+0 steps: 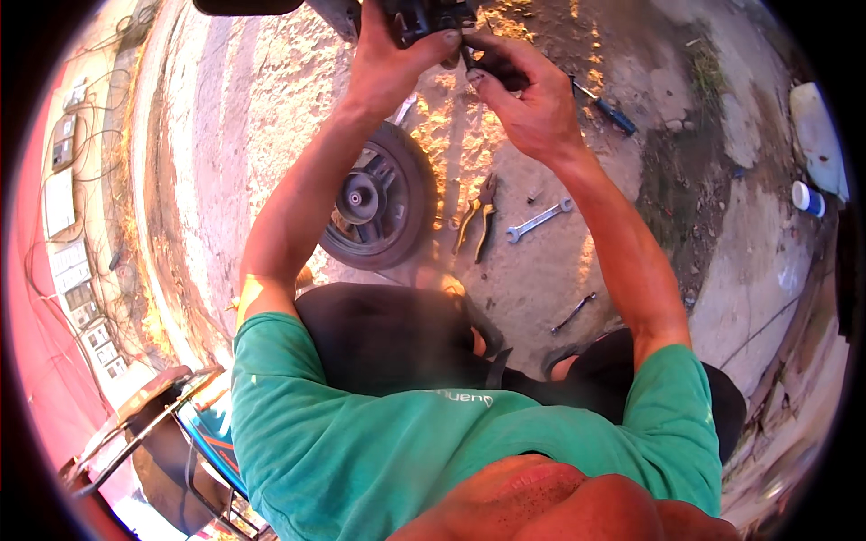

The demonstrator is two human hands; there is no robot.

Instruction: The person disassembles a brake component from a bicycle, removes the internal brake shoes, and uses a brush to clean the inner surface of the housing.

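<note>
Dark mechanical assembly point(431, 20): top centre of frame, partly cut off by the edge. Left hand point(390, 56) clasps its side; right hand point(532, 95) pinches a slim dark rod point(466, 57) beside it; whether the two join cannot be told. Assembly judged rigid, fairly heavy, possibly greasy: grip the solid body. Rod judged light, stiff: hold by fingertips.
</note>
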